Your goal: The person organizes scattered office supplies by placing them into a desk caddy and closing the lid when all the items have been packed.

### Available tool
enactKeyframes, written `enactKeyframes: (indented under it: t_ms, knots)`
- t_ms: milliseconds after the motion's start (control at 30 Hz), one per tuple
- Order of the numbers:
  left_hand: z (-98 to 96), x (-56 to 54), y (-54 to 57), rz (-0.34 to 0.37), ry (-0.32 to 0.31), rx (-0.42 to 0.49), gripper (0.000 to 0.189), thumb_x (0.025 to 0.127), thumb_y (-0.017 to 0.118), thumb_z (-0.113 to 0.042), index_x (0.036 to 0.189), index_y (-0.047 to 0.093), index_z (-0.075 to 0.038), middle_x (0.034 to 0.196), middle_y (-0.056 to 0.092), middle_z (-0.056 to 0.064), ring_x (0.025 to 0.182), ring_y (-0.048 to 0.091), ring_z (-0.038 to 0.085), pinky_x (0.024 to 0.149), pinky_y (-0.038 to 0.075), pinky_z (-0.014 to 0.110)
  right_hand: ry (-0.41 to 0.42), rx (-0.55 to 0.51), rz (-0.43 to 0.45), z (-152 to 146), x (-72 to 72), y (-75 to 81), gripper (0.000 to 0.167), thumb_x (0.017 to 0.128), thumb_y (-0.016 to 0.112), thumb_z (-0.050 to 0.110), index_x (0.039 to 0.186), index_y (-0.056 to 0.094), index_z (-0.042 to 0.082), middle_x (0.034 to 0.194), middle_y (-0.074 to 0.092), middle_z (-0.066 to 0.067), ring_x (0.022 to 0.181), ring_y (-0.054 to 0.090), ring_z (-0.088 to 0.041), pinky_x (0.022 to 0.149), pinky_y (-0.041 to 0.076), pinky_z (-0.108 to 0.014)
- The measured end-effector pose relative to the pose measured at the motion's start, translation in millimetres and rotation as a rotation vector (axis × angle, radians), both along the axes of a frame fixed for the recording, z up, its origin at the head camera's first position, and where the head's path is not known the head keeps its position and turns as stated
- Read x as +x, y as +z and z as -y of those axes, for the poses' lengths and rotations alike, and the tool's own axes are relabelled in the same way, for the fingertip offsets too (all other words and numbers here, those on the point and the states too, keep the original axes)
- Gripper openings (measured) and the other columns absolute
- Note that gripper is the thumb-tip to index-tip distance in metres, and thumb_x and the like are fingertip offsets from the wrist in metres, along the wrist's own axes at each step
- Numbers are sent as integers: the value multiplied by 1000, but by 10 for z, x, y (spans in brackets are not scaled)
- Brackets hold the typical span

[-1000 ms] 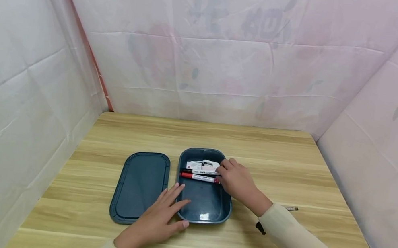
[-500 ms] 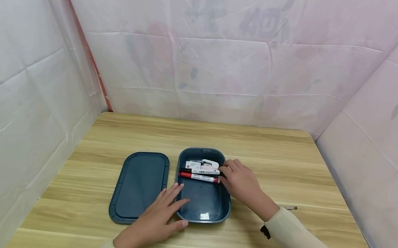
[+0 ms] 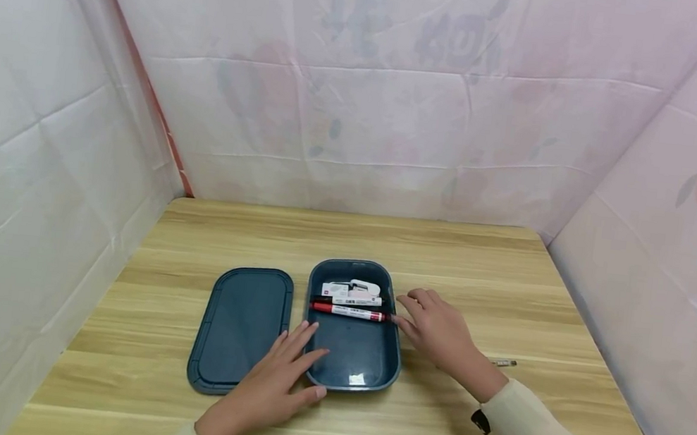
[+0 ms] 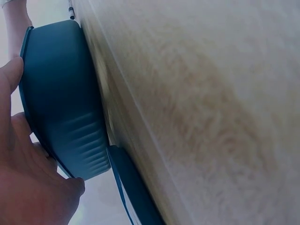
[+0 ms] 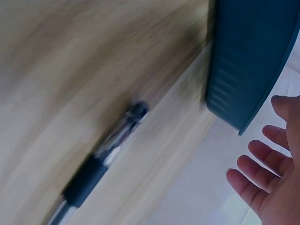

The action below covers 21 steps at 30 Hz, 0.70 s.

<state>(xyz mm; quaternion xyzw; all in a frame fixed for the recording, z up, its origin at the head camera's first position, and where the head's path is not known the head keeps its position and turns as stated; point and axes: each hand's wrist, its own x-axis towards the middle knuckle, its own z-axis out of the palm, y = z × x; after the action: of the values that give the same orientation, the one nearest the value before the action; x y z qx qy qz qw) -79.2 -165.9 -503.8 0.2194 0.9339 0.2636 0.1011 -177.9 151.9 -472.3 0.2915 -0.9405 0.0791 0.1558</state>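
A dark blue plastic box (image 3: 351,356) stands without its lid on the table. Inside, near its far end, lie a red marker (image 3: 348,311), a black-capped white marker (image 3: 360,302) and small white items (image 3: 336,290) behind them. My left hand (image 3: 276,383) rests along the box's near left rim, fingers spread and thumb by the front corner. My right hand (image 3: 443,335) is at the right rim, fingers loosely bent with nothing between them; in the right wrist view these fingers (image 5: 262,161) are apart from the box wall (image 5: 248,56).
The matching blue lid (image 3: 241,330) lies flat to the left of the box. A pen (image 5: 103,161) with a black grip lies on the wooden table (image 3: 446,256) to the right, partly behind the right forearm in the head view. Cloth walls enclose the table's back and sides.
My right hand has let go of the markers and drawn back to the right, out over the box's rim. The left hand has stayed in place.
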Motion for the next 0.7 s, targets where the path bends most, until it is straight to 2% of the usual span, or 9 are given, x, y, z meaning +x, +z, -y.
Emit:
enactKeyframes:
  t_ms: [200,367,700]
  knots:
    - [-5,3,5,6,5,5,61,97,52,-62,151,47,-34,171,8,-6,158,-4,15,127,4,54,-57,-8,55,-152,60,-25,47,94,70,41,130,66,10,124,65,-10,118,61,-28,90,58,-47]
    - [-6,1,-4,16,6,5,61,97,52,-63,151,46,-35,171,7,-7,158,-5,15,127,4,54,-66,-4,87,-290,98,-76,50,94,70,40,133,64,8,128,63,-12,121,60,-29,95,56,-50]
    - [2,1,-10,4,6,7,61,97,52,-63,151,46,-33,171,7,-5,158,-5,16,127,5,55,-95,32,137,-565,202,-139,57,95,69,41,138,59,5,133,60,-18,124,58,-36,97,53,-54]
